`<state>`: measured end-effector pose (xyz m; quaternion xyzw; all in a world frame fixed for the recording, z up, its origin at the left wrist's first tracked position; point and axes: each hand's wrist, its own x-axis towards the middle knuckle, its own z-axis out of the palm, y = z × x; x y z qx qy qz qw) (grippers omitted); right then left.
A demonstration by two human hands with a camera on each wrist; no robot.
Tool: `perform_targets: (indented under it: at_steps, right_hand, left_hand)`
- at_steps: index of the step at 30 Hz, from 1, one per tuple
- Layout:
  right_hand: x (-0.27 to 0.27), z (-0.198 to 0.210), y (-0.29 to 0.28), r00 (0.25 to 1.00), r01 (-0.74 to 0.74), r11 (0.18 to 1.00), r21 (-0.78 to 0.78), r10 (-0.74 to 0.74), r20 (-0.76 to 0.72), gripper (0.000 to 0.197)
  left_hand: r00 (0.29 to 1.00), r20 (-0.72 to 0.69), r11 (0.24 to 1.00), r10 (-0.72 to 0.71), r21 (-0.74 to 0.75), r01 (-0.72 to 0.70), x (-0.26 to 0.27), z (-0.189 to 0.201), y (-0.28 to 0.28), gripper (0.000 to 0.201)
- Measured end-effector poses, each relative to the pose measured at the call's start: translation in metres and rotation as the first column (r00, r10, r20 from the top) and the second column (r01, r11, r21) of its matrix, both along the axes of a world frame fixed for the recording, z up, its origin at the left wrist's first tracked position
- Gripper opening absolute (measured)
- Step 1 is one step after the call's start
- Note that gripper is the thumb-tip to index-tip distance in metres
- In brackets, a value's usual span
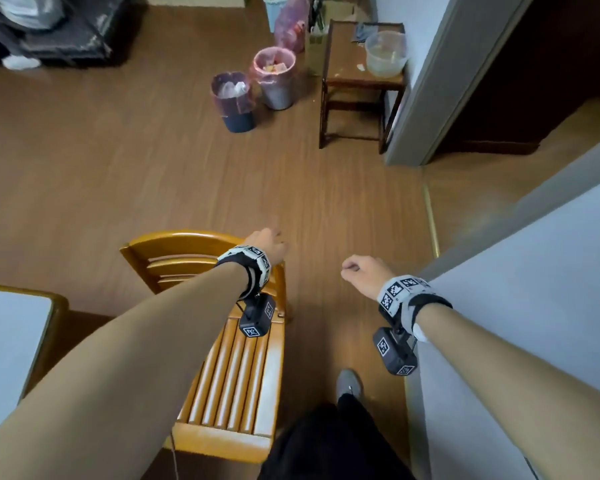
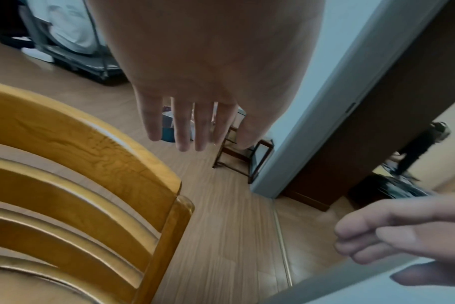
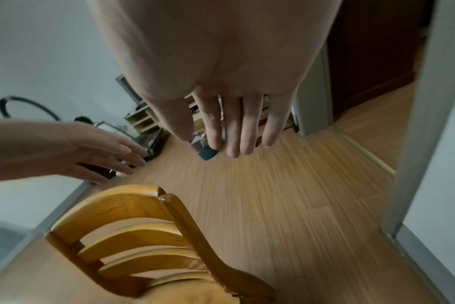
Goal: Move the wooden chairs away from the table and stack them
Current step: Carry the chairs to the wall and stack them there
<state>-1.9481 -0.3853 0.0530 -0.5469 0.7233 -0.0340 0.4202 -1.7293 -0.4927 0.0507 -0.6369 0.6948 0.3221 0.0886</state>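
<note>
Both forearms reach out; left hand (image 1: 269, 244) hovers spread above the wooden chair (image 1: 222, 358) beside the table (image 1: 14, 341), right hand (image 1: 362, 273) relaxed, empty. Gripping one-handed could tip it against the wall (image 1: 534, 306).

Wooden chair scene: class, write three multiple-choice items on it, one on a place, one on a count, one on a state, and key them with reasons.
1. Where does the wooden chair stand?
A. beside the table
B. inside the doorway
C. on the side table

2. How many lined waste bins stand on the floor?
A. one
B. two
C. four

3. What is the left hand doing?
A. gripping the chair's seat
B. hovering open near the backrest
C. carrying a bin

Key: 1 A, its seat faces the table corner. 2 B, a dark bin and a pink-lined bin. 3 B, the left wrist view shows straight fingers holding nothing.
</note>
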Motion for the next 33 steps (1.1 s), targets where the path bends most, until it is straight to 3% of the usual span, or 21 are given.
perform_targets:
  at_steps: [7, 10, 14, 20, 24, 29, 33]
  right_hand:
    - [0.034, -0.004, -0.133, 0.958, -0.285, 0.958, 0.042, 0.286, -0.012, 0.031]
    - [0.086, -0.004, -0.193, 0.898, -0.440, 0.898, 0.017, 0.440, 0.000, 0.027]
    - [0.177, -0.007, -0.251, 0.748, -0.662, 0.749, -0.036, 0.663, 0.030, 0.027]
    - [0.294, -0.015, -0.285, 0.444, -0.891, 0.447, -0.082, 0.894, 0.050, 0.028]
    - [0.352, -0.024, -0.293, 0.190, -0.972, 0.176, -0.156, 0.978, -0.084, 0.026]
    - [0.413, -0.041, -0.298, -0.240, -0.956, -0.263, -0.131, 0.956, -0.171, 0.026]
    - [0.453, -0.072, -0.300, -0.541, -0.806, -0.572, -0.151, 0.816, -0.203, 0.023]
  left_hand:
    - [0.953, 0.022, 0.947, 0.301, -0.126, -0.296, 0.065, 0.009, -0.057, 0.052]
    - [0.877, 0.005, 0.858, 0.480, -0.209, -0.469, 0.116, 0.008, -0.074, 0.050]
    - [0.693, -0.084, 0.657, 0.716, -0.255, -0.709, 0.187, -0.004, -0.081, 0.048]
    - [0.453, -0.130, 0.433, 0.882, -0.152, -0.888, 0.248, -0.025, -0.043, 0.040]
    - [0.238, -0.122, 0.240, 0.964, 0.009, -0.971, 0.257, -0.041, -0.001, 0.049]
    - [-0.050, -0.110, -0.040, 0.993, 0.090, -0.995, 0.251, -0.062, 0.035, 0.047]
    - [-0.374, -0.090, -0.359, 0.923, 0.150, -0.921, 0.232, -0.079, 0.045, 0.045]
